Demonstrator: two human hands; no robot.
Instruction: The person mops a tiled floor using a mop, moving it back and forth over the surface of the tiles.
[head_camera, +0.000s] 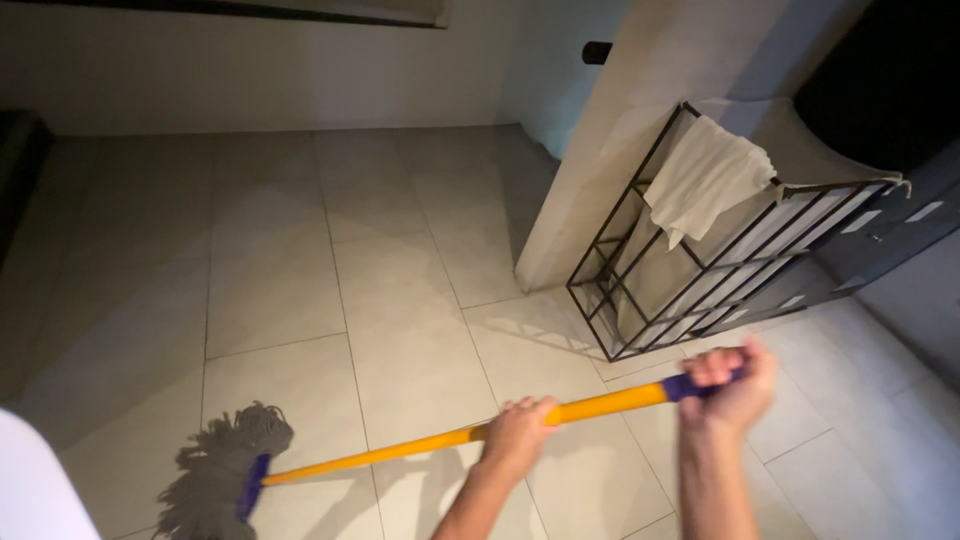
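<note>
I hold a mop with a long yellow handle (400, 452) that runs across the lower part of the head view. My left hand (517, 432) grips the handle near its middle. My right hand (733, 382) is closed around the purple grip at the handle's end. The grey string mop head (222, 468), joined by a purple collar, lies flat on the pale tiled floor (300, 260) at the lower left.
A black wire-frame rack (690, 270) with a white cloth (705, 178) draped over it stands by a wall corner (600, 150) at the right. A white wall runs along the back. A pale rounded object (35, 485) sits at the lower left edge.
</note>
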